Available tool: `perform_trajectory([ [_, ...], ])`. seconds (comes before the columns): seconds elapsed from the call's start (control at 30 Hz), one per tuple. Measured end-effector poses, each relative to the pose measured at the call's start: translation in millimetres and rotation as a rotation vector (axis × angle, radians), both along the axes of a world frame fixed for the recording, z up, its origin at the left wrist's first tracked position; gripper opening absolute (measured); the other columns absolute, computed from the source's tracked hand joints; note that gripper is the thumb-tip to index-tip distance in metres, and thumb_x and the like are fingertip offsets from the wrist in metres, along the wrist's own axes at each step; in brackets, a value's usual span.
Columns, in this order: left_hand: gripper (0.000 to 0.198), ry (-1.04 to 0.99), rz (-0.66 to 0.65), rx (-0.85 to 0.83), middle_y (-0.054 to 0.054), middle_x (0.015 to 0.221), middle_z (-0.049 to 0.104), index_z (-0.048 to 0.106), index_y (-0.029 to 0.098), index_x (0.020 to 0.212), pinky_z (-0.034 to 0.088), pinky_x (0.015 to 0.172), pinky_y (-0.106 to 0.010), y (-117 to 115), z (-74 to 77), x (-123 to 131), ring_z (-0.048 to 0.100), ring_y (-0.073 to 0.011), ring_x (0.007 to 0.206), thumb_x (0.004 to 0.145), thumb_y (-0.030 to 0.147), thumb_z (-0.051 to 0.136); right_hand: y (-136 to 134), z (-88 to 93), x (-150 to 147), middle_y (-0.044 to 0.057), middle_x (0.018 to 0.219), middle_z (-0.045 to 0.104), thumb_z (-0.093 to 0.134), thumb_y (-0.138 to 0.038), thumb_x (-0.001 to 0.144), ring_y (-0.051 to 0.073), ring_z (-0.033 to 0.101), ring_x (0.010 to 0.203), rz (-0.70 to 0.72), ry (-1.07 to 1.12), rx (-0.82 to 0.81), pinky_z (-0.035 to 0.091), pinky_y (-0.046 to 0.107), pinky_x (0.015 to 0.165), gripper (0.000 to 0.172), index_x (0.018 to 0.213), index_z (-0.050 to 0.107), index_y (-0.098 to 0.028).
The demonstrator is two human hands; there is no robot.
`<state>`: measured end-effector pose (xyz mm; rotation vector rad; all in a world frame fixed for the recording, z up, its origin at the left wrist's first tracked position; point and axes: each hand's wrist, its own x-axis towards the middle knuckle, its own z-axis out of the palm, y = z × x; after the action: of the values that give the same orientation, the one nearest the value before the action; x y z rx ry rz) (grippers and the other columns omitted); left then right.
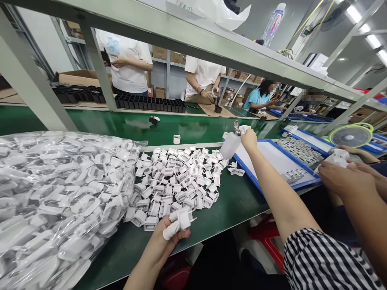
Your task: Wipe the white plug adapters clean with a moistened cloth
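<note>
The left hand [169,235], fingertips capped in white, grasps one white plug [184,219] at the near edge of the green table [236,201]. Beyond lies a plug pile [178,181]. Farther right, the right hand [248,139] grips a white bottle [229,145]. No writing is legible.
</note>
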<state>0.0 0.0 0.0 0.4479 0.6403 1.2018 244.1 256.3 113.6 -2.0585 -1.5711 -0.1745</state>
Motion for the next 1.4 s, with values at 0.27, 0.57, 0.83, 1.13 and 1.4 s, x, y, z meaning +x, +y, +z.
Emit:
perform_trajectory([
  [0.27, 0.033, -0.004, 0.001, 0.005, -0.002, 0.058, 0.057, 0.065, 0.013, 0.071, 0.043, 0.051, -0.017, 0, 0.8, 0, 0.049, -0.0073, 0.051, 0.050, 0.036, 0.074, -5, 10.2, 3, 0.017, 0.097, 0.053, 0.037, -0.015, 0.079, 0.028, 0.052, 0.090, 0.054, -0.015, -0.055, 0.039, 0.034, 0.073, 0.025, 0.098, 0.051, -0.008],
  [0.57, 0.033, 0.013, -0.019, 0.039, -0.002, 0.057, 0.057, 0.065, 0.011, 0.073, 0.043, 0.053, -0.017, 1, -0.8, -1, 0.050, -0.0081, 0.052, 0.052, 0.036, 0.073, -6, 16.0, 4, 0.014, 0.095, 0.057, 0.044, -0.008, 0.074, 0.023, 0.053, 0.089, 0.122, 0.079, -0.026, 0.040, 0.038, 0.078, 0.021, 0.093, 0.054, -0.007],
  [0.83, 0.028, -0.004, -0.046, 0.057, -0.003, 0.058, 0.059, 0.066, 0.011, 0.072, 0.046, 0.055, -0.020, 3, -5.1, -4, 0.052, -0.0105, 0.054, 0.054, 0.032, 0.073, -69, 18.8, -12, 0.008, 0.092, 0.057, 0.026, -0.019, 0.081, 0.013, 0.053, 0.059, 0.229, 0.352, 0.289, 0.043, 0.027, 0.055, 0.032, 0.101, 0.051, -0.016],
  [1.13, 0.046, 0.211, 0.220, 0.103, -0.006, 0.091, 0.065, 0.061, 0.017, 0.097, 0.047, 0.075, -0.031, -5, -2.2, 3, 0.059, -0.0201, 0.082, 0.052, 0.019, 0.074, -254, -88.4, -81, -0.002, 0.046, 0.050, 0.050, -0.029, 0.076, 0.014, 0.049, 0.043, 0.677, 0.754, 0.139, 0.044, 0.028, 0.043, 0.015, 0.082, 0.062, -0.023],
  [1.4, 0.042, 0.315, 0.323, 0.156, -0.005, 0.090, 0.065, 0.059, 0.018, 0.090, 0.049, 0.071, -0.028, -12, -0.9, 6, 0.061, -0.0192, 0.080, 0.051, 0.010, 0.072, -260, -103.0, -112, 0.008, 0.090, 0.055, 0.037, -0.001, 0.066, 0.019, 0.057, 0.081, 0.943, 0.400, 0.201, 0.051, 0.029, 0.065, 0.045, 0.106, 0.045, -0.020],
])
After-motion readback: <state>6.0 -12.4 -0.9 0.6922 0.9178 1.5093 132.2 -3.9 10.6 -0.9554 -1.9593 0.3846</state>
